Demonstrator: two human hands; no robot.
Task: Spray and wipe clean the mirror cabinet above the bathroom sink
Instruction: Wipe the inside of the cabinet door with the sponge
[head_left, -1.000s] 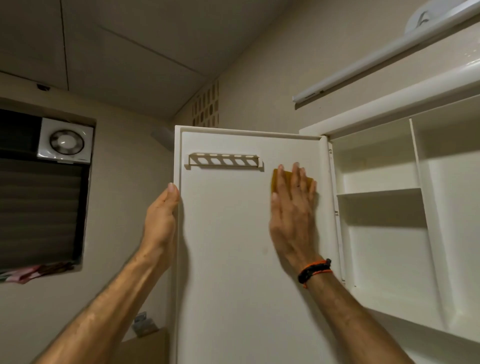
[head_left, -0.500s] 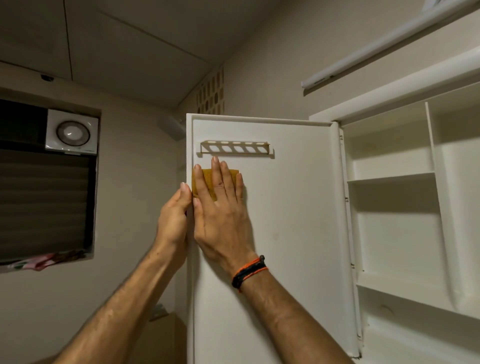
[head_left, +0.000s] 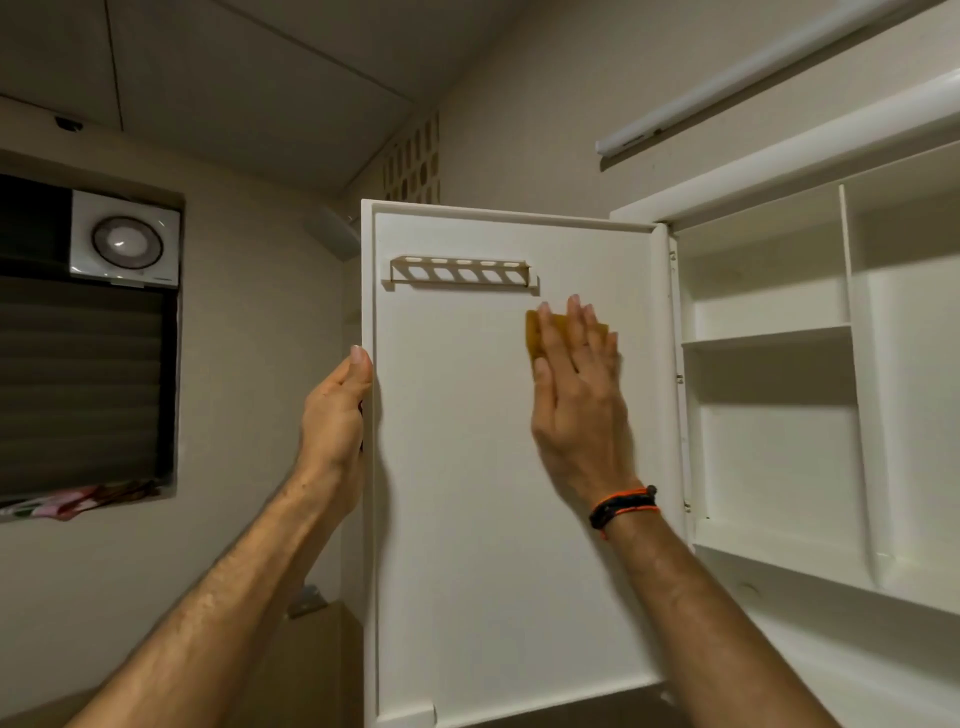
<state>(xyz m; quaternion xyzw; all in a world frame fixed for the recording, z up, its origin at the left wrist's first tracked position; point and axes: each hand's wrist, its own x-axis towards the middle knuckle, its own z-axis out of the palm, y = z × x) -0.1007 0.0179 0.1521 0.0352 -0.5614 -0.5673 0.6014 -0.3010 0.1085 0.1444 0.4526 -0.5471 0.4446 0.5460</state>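
Right hand, fingers flat, presses a soft yellow cloth to the open white cabinet door's inner panel, below its slotted rack | left hand grips the free edge | door likely light, swings unless braced.

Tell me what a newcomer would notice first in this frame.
The open white cabinet door fills the centre, with the right hand pressing a yellow cloth flat against its inner face, just below a small slotted rack. The left hand grips the door's free edge. To the right stand the cabinet's bare white shelves; at far left, a vent fan above a dark window.
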